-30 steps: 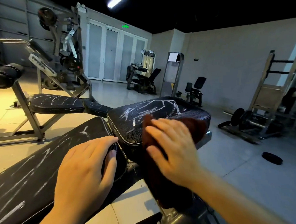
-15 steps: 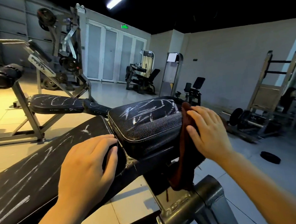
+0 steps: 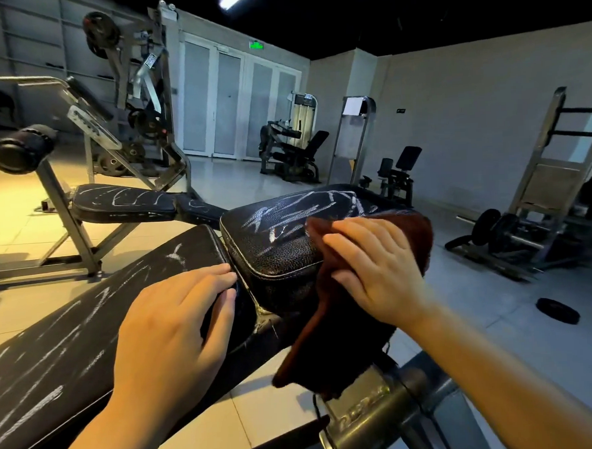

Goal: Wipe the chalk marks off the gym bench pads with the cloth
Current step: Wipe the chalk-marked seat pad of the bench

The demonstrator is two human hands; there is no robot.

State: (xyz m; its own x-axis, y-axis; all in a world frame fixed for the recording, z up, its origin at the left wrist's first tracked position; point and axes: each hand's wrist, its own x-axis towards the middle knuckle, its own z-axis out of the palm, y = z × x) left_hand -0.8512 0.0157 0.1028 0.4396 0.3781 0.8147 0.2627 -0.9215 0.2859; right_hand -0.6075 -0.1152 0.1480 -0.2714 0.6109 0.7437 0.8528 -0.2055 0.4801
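While half a second ago it was at the far edge, the right hand (image 3: 376,271) now presses the cloth (image 3: 331,329) flat-fingered on the seat pad (image 3: 275,253), near its chalk marks (image 3: 287,214). Left hand (image 3: 169,327) rests open on the long pad (image 3: 70,332); wiping continues, much chalk remains.

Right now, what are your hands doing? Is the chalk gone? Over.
Right hand presses cloth flat on seat pad. Left hand braces long pad. Chalk on both pads. Nothing in the way.
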